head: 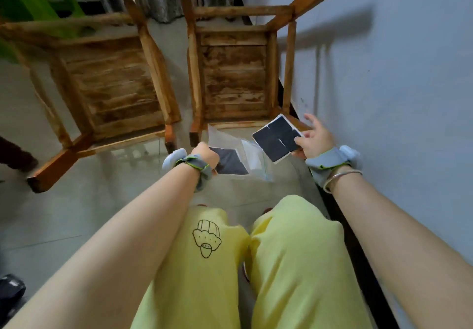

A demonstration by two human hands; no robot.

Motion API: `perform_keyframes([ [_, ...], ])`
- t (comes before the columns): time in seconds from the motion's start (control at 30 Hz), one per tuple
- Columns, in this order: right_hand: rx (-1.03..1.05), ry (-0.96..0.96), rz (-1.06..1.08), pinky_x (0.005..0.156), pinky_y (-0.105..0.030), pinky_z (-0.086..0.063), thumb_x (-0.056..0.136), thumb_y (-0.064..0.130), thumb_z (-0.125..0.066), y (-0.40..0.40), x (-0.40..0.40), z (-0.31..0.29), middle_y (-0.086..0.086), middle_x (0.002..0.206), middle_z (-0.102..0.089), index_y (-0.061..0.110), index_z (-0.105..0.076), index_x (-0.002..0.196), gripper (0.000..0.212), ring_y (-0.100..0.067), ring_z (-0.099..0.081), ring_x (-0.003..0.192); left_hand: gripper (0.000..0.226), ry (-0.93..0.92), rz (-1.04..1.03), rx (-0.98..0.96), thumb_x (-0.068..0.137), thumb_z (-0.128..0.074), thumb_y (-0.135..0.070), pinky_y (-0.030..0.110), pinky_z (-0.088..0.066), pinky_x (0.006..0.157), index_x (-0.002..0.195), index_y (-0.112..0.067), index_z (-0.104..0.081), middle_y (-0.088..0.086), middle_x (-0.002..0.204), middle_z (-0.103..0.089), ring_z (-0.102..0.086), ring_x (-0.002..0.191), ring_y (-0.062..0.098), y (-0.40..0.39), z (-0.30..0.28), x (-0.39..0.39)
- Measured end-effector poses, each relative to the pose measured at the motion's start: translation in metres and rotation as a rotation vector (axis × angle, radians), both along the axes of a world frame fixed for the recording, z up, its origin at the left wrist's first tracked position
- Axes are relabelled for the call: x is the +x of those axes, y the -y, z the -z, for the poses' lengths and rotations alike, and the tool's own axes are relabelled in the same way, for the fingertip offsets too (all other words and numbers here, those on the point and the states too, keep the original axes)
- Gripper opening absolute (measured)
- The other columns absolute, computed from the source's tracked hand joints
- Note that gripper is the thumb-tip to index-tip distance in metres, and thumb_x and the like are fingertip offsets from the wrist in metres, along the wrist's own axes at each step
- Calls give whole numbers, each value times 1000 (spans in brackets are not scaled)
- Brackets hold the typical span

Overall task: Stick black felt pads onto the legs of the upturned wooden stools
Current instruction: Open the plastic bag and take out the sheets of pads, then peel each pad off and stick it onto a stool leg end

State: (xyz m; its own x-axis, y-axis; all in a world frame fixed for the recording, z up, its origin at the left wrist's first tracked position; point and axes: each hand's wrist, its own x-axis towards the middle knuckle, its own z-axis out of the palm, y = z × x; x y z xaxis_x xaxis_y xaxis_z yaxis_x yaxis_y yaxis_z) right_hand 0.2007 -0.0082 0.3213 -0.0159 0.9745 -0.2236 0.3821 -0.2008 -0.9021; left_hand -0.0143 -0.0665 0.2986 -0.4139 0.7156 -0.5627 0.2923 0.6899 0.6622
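Right now I see my right hand (313, 138) pinching a sheet of black felt pads (277, 138) by its right edge, thumb on top and the other fingers spread loosely behind it. My left hand (206, 156) is curled closed around the edge of a second pad sheet (230, 162), which sits partly inside a clear plastic bag (245, 147) hanging between the two hands. Both sheets are held just above the tiled floor (76, 213), near the closest legs of the stools. Two upturned wooden stools stand ahead: the left stool (110, 83) at an angle, the right stool (233, 78) close beside the pale wall (396, 85). Grey bands wrap both wrists, and my yellow trousers (294, 264) fill the lower view.
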Motion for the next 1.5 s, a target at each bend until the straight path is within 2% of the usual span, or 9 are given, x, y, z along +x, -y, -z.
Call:
perform_keyframes([
  [0.1,-154,-36,-132,60,-30,-60,84,-13,-42,-8,-4,49,-14,109,-57,15,-38,134,58,-35,-61,93,39,-22,77,-61,87,-49,0,28,-51,57,124,7,-42,9,75,-53,-45,53,15,-17,37,3],
  [0.2,-349,-109,-91,85,-46,-52,88,-14,-35,-16,-13,100,-21,138,-43,3,-44,128,45,-43,-53,112,40,-66,143,-100,86,-52,-2,39,-55,71,125,4,-41,-2,64,-39,-45,54,14,-32,89,6],
  [0.37,-528,-98,-36,87,-44,-47,89,-14,-35,-25,-25,178,-23,138,-43,-2,-43,127,40,-40,-51,112,44,-67,236,-231,86,-54,-6,41,-47,91,126,2,-39,13,90,-57,-60,96,32,-41,167,-2],
  [0.47,-546,-64,-41,97,-56,-43,87,-14,-38,-29,-33,201,-8,100,-56,-3,-46,123,38,-35,-53,101,46,-221,140,-250,87,-52,-13,43,-40,98,127,2,-35,26,123,-52,-51,115,38,-41,193,-3],
  [0.7,-650,-126,-117,69,-44,-58,84,-16,-42,-27,-63,263,-3,80,-46,5,-52,92,25,-23,-53,82,33,310,-57,-222,87,-55,-17,52,-49,95,113,4,-53,27,117,-61,-60,106,39,-43,241,13],
  [0.9,-542,13,-170,73,-44,-54,78,-13,-54,-29,-68,290,-25,99,-55,20,-44,60,39,-28,-53,84,27,125,-189,-238,84,-60,-14,45,-52,91,107,0,-60,22,113,-65,-62,103,37,-42,274,-8],
  [1.03,-596,23,-233,46,-19,-53,79,-13,-54,-29,-57,305,-17,92,-52,18,-43,60,38,-20,-54,67,39,88,-111,-263,83,-61,-16,31,-48,93,118,-1,-50,18,120,-62,-59,109,31,-36,288,-10],
  [1.27,-639,1,-334,34,-13,-45,87,-9,-45,-33,-65,276,-2,72,-52,22,-43,70,35,0,-59,41,35,-134,118,-158,81,-53,-6,24,-41,84,117,-5,-56,16,120,-61,-56,111,31,-41,256,-4],
  [1.5,-408,50,-551,29,-13,-36,86,-4,-48,-35,-110,195,-1,64,-53,10,-50,90,15,0,-55,35,22,306,-213,133,84,-50,7,19,-48,57,70,-5,-62,-8,48,-60,-56,51,7,-35,176,-21],
])
